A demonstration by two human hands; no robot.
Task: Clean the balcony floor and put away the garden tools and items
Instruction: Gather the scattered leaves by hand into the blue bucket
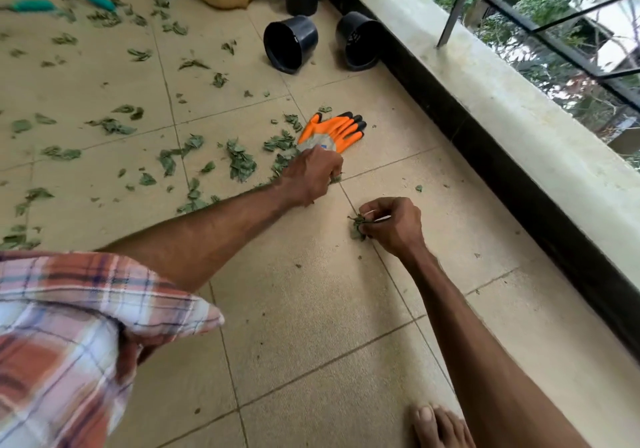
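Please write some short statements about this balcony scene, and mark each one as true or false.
1. The right hand pinches a small bunch of green leaves. True.
2. The two empty black plastic pots stand upright. False: both lie on their sides on the beige tiled floor.
3. The orange-and-grey work gloves lie on the floor. True.
4. The teal-handled garden tools are already put away. False: they lie on the floor among scattered leaves.
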